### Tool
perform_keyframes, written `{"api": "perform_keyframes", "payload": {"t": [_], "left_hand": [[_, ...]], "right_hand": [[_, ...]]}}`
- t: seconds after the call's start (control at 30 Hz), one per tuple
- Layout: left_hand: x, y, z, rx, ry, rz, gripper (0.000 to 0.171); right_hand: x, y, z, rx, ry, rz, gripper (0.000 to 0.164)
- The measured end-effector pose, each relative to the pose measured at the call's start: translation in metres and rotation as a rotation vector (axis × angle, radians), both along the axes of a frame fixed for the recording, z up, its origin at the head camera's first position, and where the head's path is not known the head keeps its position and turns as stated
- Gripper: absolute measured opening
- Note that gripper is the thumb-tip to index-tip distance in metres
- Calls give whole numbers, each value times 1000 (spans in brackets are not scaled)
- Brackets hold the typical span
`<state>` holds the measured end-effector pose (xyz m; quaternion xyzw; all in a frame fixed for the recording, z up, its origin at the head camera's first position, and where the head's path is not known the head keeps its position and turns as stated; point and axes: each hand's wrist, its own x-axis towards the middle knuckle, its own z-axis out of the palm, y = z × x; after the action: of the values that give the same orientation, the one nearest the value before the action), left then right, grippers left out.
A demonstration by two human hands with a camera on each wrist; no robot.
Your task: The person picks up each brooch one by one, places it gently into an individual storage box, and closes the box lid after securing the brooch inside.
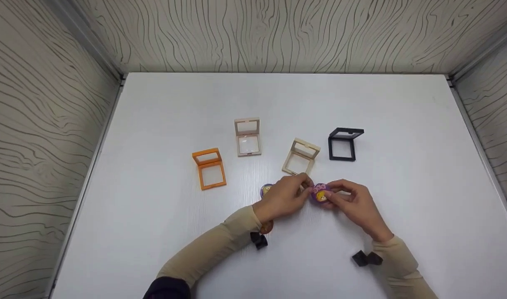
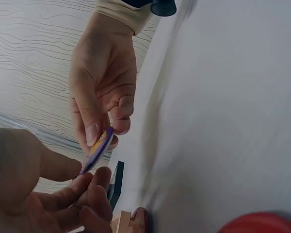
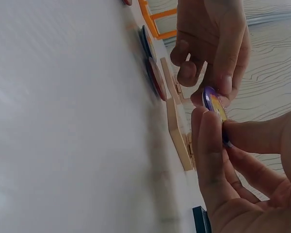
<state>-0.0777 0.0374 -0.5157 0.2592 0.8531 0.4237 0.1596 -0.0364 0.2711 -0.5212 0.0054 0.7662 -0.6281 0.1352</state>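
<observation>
A round purple badge (image 1: 321, 194) with a yellow figure and pink marks is held off the table between both hands. My left hand (image 1: 284, 195) pinches its left edge between thumb and fingers. From the other side, my right hand (image 1: 355, 203) grips it, thumb on the printed face. In the right wrist view the badge (image 3: 215, 109) is tilted, nearly edge-on. Just beyond the left hand, a cream hinged display frame (image 1: 301, 156) stands with its lid raised. A blue-rimmed badge (image 1: 265, 189) is partly covered by the left hand.
An orange frame (image 1: 212, 176), a pale pink frame (image 1: 248, 145) and a black frame (image 1: 342, 149) stand with lids raised on the white table (image 1: 153, 232). An orange-brown badge (image 1: 267, 227) lies partly under the left forearm. A red-rimmed badge (image 3: 156, 78) shows in the right wrist view.
</observation>
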Motion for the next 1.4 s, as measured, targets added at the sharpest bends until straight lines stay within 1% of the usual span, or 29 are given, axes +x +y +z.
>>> {"api": "perform_keyframes", "payload": {"t": [0.1, 0.2, 0.33, 0.47, 0.57, 0.63, 0.7, 0.83, 0.93, 1.07, 1.2, 1.3, 1.4], "left_hand": [[-4, 8, 1, -4, 55, -33, 17], [-7, 15, 2, -27, 105, -79, 22], [-12, 27, 1, -89, 203, -148, 29], [-16, 40, 0, -204, 334, -204, 34], [-18, 50, 0, -330, 448, -247, 38], [-20, 56, 0, -402, 502, -270, 38], [-21, 61, 1, -465, 538, -288, 39], [-22, 68, -3, -542, 537, -306, 43], [-23, 72, -6, -579, 521, -317, 45], [-24, 74, -10, -601, 526, -313, 43], [-25, 77, -13, -606, 527, -294, 42], [-27, 78, -15, -613, 532, -284, 42], [-29, 78, -14, -622, 546, -287, 42]], "right_hand": [[-2, 10, 3, 33, -1, -26, 30], [-5, 21, 6, 95, 12, -41, 32], [-12, 38, 11, 175, 31, -78, 34], [-21, 54, 16, 240, 59, -116, 36], [-32, 62, 19, 263, 88, -142, 36], [-41, 66, 21, 279, 104, -153, 36], [-49, 69, 22, 284, 114, -159, 35], [-62, 74, 24, 300, 119, -157, 35], [-71, 77, 22, 296, 99, -150, 36], [-83, 78, 18, 279, 70, -137, 38], [-91, 77, 15, 267, 47, -133, 39], [-97, 78, 13, 274, 33, -134, 40], [-102, 77, 11, 240, 9, -147, 41]]}}
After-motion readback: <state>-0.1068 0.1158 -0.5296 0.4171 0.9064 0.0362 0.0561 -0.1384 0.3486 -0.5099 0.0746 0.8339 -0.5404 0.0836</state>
